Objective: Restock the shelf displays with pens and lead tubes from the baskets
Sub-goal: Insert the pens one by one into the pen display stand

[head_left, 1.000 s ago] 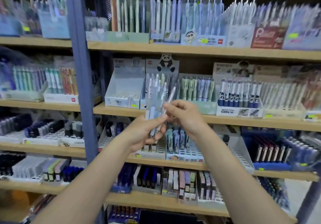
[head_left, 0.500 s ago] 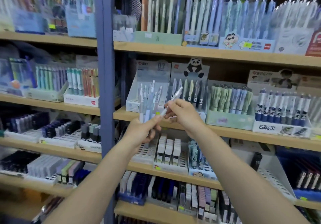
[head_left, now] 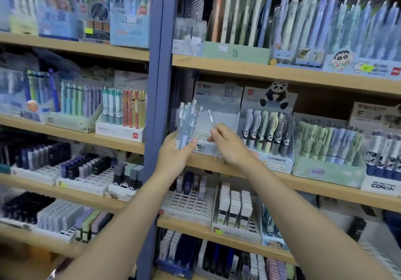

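Nearest, the left hand point(head_left: 173, 156) is gripping a bundle of pale blue plastic pens point(head_left: 186, 125) upright, while the right hand point(head_left: 227, 144) is pinching one clear slim pen point(head_left: 211, 116), its tip rising above the fingers, before the near-empty grey cardboard display box point(head_left: 219, 114).

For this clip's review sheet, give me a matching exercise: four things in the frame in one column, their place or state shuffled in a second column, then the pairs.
Things
1. bundle of pens
2. single pen
3. panda display box
4. 0.7 display box

Place or state
A. pinched in the right hand
B. on the shelf, full of pens, right of the hands
C. gripped upright in the left hand
D. on the shelf behind the hands, its slotted tray mostly unfilled

Pairs: 1-C, 2-A, 3-B, 4-D
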Tool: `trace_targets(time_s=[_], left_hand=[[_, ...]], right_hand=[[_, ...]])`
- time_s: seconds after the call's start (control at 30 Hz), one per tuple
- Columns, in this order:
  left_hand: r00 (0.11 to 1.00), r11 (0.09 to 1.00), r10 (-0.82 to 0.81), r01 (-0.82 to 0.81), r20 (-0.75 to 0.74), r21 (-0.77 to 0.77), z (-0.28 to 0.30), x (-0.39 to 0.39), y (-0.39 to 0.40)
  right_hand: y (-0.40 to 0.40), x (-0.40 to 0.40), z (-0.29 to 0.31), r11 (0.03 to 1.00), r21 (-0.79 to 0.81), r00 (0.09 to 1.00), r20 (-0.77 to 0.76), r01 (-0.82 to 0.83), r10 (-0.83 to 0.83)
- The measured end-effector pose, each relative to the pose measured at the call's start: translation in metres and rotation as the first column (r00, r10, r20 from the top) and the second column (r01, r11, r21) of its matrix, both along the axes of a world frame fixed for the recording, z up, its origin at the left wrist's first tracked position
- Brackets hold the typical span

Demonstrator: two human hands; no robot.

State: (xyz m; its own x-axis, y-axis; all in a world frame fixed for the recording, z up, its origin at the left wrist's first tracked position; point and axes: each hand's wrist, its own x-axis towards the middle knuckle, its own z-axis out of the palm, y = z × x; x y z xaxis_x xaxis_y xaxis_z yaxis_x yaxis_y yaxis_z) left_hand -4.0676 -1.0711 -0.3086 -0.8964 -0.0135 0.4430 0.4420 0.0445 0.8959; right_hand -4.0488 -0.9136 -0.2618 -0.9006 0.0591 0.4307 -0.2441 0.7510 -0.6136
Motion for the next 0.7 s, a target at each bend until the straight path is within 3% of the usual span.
trace_targets(time_s=[0.2, 0.43, 0.6, 0.7], left_hand=[[0.998, 0.996, -0.041, 0.038, 0.046, 0.082, -0.003, 0.006, -0.002], [0.997, 0.989, 0.033, -0.042, 0.065, 0.145, -0.015, 0.026, -0.015], [0.994, 0.984, 0.048, -0.064, 0.096, 0.165, -0.013, 0.029, -0.02], [0.989, 0.974, 0.047, -0.077, 0.143, 0.215, -0.011, 0.027, -0.022]], right_hand=[[0.003, 0.003, -0.003, 0.988, -0.142, 0.998, -0.033, -0.06, 0.056], [0.0, 0.009, -0.005, 0.952, -0.271, 0.99, -0.035, -0.144, 0.14], [-0.003, 0.019, -0.001, 0.936, -0.315, 0.988, -0.032, -0.154, 0.152], [-0.008, 0.025, 0.009, 0.932, -0.335, 0.989, -0.107, -0.135, 0.105]])
